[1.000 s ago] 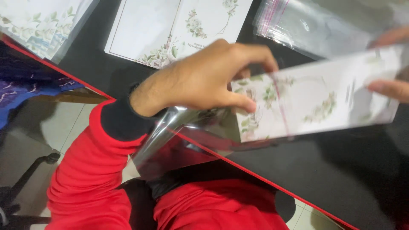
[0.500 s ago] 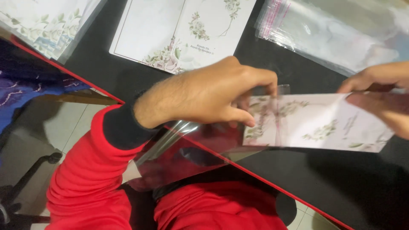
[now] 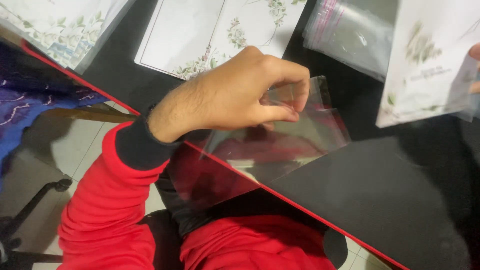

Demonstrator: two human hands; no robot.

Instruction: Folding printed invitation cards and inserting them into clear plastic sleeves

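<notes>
on the black table [image 3: 400, 200], the left hand [image 3: 235, 95] pinches a clear sleeve [image 3: 280, 140] near floral cards [image 3: 210, 30] and stacked sleeves [image 3: 350, 35].

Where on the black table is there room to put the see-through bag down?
The bare black table lower right, below the held floral card and right of the clear bag in the left hand. Along the top it's crowded: floral sheets, stacked cards, bag pile.

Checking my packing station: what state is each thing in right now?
Left hand: pinching the clear sleeve.
Clear sleeve: empty, mouth held open, overhanging the table edge.
Floral card: outside the sleeve, held at the right edge.
Right hand: barely visible.
Sleeve stack: flat on table.
</notes>
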